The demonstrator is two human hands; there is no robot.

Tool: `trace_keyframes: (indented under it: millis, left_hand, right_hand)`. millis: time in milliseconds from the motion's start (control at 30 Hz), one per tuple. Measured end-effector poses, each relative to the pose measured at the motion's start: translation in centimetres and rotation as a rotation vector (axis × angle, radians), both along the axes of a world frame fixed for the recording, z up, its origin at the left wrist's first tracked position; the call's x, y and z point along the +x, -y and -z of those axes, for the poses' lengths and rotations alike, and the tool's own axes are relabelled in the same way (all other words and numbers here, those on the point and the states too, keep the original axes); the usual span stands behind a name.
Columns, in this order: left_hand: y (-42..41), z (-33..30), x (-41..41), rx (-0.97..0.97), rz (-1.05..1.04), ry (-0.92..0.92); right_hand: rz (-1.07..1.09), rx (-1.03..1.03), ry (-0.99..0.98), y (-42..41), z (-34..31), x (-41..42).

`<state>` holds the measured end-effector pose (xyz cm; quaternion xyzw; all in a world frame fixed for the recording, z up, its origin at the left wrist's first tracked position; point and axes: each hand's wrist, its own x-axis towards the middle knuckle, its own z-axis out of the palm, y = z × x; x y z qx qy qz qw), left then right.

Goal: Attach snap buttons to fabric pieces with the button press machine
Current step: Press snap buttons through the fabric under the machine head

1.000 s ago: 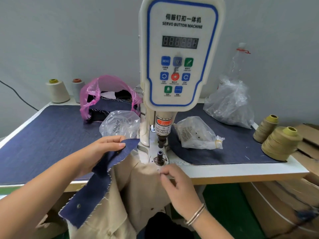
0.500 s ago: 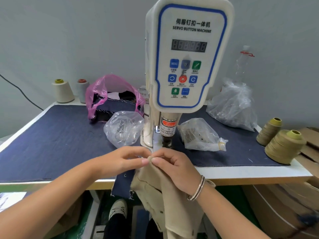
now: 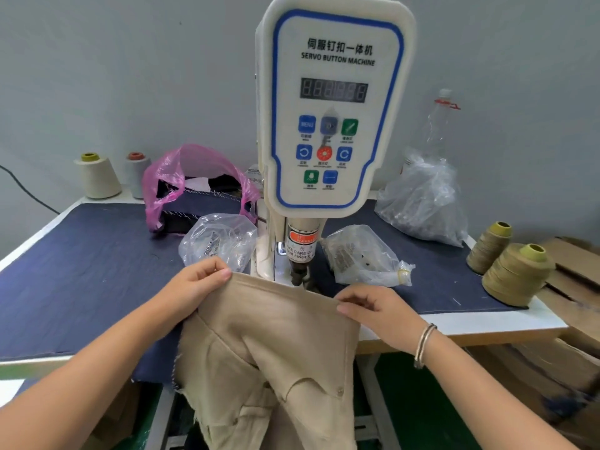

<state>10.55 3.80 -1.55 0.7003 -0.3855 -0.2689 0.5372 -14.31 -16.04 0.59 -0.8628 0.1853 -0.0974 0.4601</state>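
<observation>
A beige fabric piece (image 3: 276, 336) hangs over the table's front edge, its top hem stretched just in front of the press head (image 3: 300, 251) of the white servo button machine (image 3: 334, 118). My left hand (image 3: 198, 284) pinches the hem's left corner. My right hand (image 3: 376, 308) pinches the hem's right end, a bracelet on its wrist. The fabric hides the lower die. Two clear bags of snap parts lie either side of the machine column: one on the left (image 3: 217, 241), one on the right (image 3: 363, 254).
Dark denim cloth (image 3: 81, 271) covers the table. A pink bag (image 3: 191, 183) of dark fabric sits behind on the left, two thread cones (image 3: 97, 177) in the far left corner. A large clear bag (image 3: 422, 203) and olive thread cones (image 3: 516, 274) stand right. Cardboard boxes (image 3: 578, 261) lie beyond the right edge.
The blue fabric piece left my left hand and dropped from view. Both hands met at the beige fabric's edge, then moved apart, spreading its hem in front of the press head.
</observation>
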Motion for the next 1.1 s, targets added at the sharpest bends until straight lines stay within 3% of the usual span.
trace_keyframes:
  millis: [100, 167, 233, 333, 433, 800, 933, 1100]
  left_hand:
    - [0.7, 1.1, 0.0, 0.023, -0.121, -0.018]
    - [0.7, 1.7, -0.2, 0.019, -0.155, -0.103]
    - [0.7, 1.7, -0.4, 0.027, -0.156, -0.141]
    - [0.9, 1.4, -0.5, 0.070, -0.110, -0.096]
    - [1.0, 1.2, -0.1, 0.123, -0.066, -0.069]
    - [1.9, 2.0, 1.8, 0.263, 0.054, 0.054]
    - [1.8, 2.1, 1.9, 0.252, 0.059, 0.061]
    - [1.3, 2.4, 1.6, 0.194, 0.029, 0.022]
  right_hand:
    - [0.215, -0.003, 0.171, 1.9, -0.1, 0.1]
    - [0.504, -0.281, 0.250, 4.4, -0.4, 0.0]
    - [0.651, -0.633, 0.117, 6.7, -0.9, 0.1]
    - [0.465, -0.995, -0.276, 8.6, -1.1, 1.1]
    - [0.248, -1.164, -0.425, 8.8, -0.8, 3.0]
    - [0.209, -1.416, -0.607, 9.3, 0.2, 6.3]
    - [0.184, -1.410, -0.628, 9.3, 0.3, 6.5]
    - [0.239, -1.256, -0.647, 8.7, -0.6, 6.1]
